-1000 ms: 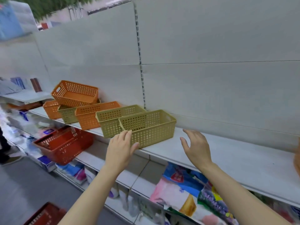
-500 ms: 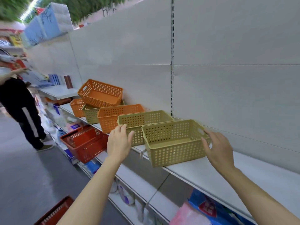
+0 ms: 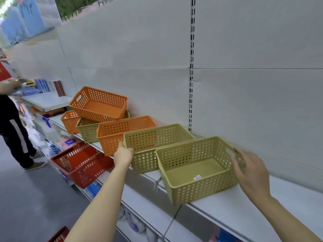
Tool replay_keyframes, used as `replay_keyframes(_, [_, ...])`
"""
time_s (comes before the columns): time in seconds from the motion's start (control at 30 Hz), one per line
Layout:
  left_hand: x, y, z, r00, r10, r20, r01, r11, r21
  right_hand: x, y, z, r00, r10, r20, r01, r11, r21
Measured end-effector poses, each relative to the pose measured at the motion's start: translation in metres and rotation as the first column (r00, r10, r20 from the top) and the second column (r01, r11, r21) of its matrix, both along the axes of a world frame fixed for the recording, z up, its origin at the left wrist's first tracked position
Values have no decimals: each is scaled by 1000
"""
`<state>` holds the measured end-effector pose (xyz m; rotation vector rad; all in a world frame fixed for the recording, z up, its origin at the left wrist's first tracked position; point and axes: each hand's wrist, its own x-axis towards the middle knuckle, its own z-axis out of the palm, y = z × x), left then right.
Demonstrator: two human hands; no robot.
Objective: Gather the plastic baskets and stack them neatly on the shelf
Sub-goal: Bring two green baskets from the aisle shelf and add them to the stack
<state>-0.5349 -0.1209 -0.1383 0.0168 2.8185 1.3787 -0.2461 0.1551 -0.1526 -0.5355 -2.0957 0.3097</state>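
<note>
Six baskets are sitting along the shelf (image 3: pixel 244 212) front edge. Your right hand (image 3: pixel 251 175) is lying open against the handle end of the nearest green basket (image 3: pixel 195 170), fingers spread, not closing. Your left hand (image 3: pixel 123 154) is pinching the near corner rim of the second green basket (image 3: pixel 157 145), just beside an orange basket (image 3: pixel 122 131). One orange basket (image 3: pixel 99 103) is tilting atop others.

Person, head-camera wearer: two forearms in view, bare from elbow to wrist, no sleeves showing. Left hand (image 3: pixel 123 155) and right hand (image 3: pixel 251 175) bare: no gloves, rings, watch or wristbands visible.
</note>
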Motion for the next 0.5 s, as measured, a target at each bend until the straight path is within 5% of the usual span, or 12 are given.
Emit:
replay_keyframes(0.3, [26,-4,-19,979,74,-191,-26,970,240,-9,16,-7,997,-69,22,72,979,-192])
replay_keyframes(0.5, [42,-13,-14,928,104,-358,41,926,375,-5,23,-2,999,12,-45,-36,826,-563])
